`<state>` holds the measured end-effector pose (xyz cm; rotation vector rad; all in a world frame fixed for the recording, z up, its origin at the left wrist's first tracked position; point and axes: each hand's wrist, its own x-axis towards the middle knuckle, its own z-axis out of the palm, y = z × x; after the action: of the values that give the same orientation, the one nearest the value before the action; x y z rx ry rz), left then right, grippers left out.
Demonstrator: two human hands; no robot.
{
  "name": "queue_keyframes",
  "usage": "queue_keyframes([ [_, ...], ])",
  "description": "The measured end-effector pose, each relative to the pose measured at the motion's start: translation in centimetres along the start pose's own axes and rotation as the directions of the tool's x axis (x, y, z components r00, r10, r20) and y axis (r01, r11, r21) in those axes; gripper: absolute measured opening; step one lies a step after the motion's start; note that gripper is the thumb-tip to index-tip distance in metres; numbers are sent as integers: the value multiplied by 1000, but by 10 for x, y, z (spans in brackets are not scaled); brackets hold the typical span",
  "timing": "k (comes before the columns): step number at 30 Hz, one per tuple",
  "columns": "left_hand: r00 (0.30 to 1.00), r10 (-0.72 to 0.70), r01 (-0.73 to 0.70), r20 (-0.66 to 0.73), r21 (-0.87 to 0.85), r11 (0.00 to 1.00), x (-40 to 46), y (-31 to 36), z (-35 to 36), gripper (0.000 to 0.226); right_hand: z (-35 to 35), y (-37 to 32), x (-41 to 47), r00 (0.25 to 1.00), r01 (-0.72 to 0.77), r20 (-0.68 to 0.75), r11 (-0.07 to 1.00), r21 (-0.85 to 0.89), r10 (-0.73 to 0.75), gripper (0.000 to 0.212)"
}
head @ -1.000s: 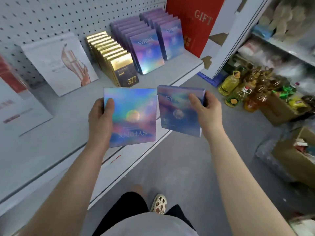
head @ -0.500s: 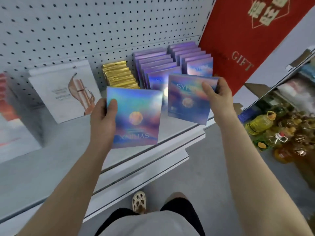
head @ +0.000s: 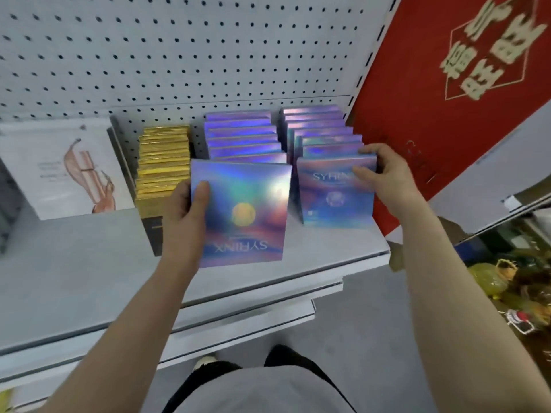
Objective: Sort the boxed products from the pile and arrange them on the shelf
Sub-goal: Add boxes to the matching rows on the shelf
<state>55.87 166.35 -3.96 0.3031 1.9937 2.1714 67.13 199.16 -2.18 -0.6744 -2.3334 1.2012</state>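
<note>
Two flat, square holographic purple-blue cardboard boxes marked SYHINX are in our hands above the grey metal shelf [head: 89, 263], both close in front of the two rows of matching holographic boxes [head: 243, 135] standing on edge against the white pegboard [head: 179, 55]. The right-hand box [head: 334, 198] stands upright at the front of the right row, its lower edge at or just off the shelf (we cannot tell which). Our right hand [head: 384, 177] pinches its top right corner, thumb on the face, fingers curled behind. The left-hand box [head: 243, 213] hangs in front of the left row with its lettering upside down. Our left hand [head: 186, 216] clamps its left edge, thumb pressed on the front, forearm reaching up from below.

The risks, as we judge them: shelved as held, the left box would read inverted among its neighbours. A push on the front right box could tip that leaning row backward or sideways into the red gift bag [head: 447, 99] just right of the rows. The stack of gold boxes [head: 164, 162] sits just left of them.
</note>
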Motion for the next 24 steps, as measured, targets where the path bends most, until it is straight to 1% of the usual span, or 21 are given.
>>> queue_keyframes([
  [3, 998, -3, 2, -60, -19, 1000, -10, -4, 23, 13, -11, 5, 27, 983, 117, 164, 963, -241, -79, 39],
  [5, 994, -19, 17, -110, -23, 1000, -17, -8, 33, 13, -15, 8, 40, 973, 195, 196, 896, -400, -124, 40],
  [7, 989, -45, 42, -144, -23, 999, -23, -12, 40, 12, -12, 14, 51, 966, 246, 192, 843, -478, -173, 39],
  [10, 985, -68, 63, -161, -37, 997, -29, -16, 48, 11, -1, 27, 54, 964, 254, 214, 783, -568, -157, 48],
  [11, 984, -68, 64, -163, -29, 998, -31, -16, 51, 12, 3, 30, 53, 966, 250, 201, 767, -591, -160, 49],
  [12, 984, -67, 64, -165, -24, 998, -32, -17, 53, 14, 6, 31, 50, 973, 228, 160, 753, -617, -163, 48],
  [14, 982, -62, 59, -178, -24, 998, -33, -18, 57, 14, 15, 27, 41, 969, 224, 71, 733, -642, -235, 42],
  [15, 981, -59, 56, -187, -23, 998, -34, -18, 58, 14, 22, 21, 36, 951, 267, 42, 753, -602, -305, 37],
  [16, 980, -56, 53, -191, -22, 998, -33, -18, 59, 16, 30, 10, 30, 930, 332, 32, 799, -501, -366, 31],
  [17, 981, -55, 53, -187, -17, 998, -33, -19, 59, 18, 40, -4, 23, 923, 379, 67, 865, -330, -379, 25],
  [18, 982, -55, 52, -178, -19, 998, -32, -19, 59, 19, 49, -18, 15, 927, 365, 153, 920, -144, -343, 20],
  [19, 984, -57, 55, -170, -20, 998, -32, -20, 59, 20, 57, -31, 7, 913, 305, 285, 952, 2, -293, 18],
  [20, 985, -56, 53, -163, -21, 998, -32, -22, 58, 20, 65, -40, 1, 876, 240, 408, 966, 94, -257, 18],
  [21, 985, -52, 52, -162, -4, 999, -33, -23, 58, 19, 71, -45, -3, 838, 216, 485, 968, 125, -249, 20],
  [22, 985, -50, 54, -163, 21, 998, -33, -25, 57, 19, 77, -46, -4, 814, 215, 523, 968, 133, -252, 22],
  [24, 986, -47, 69, -158, 136, 988, -33, -32, 51, 30, 85, -43, -4, 813, 217, 527, 968, 122, -249, 22],
])
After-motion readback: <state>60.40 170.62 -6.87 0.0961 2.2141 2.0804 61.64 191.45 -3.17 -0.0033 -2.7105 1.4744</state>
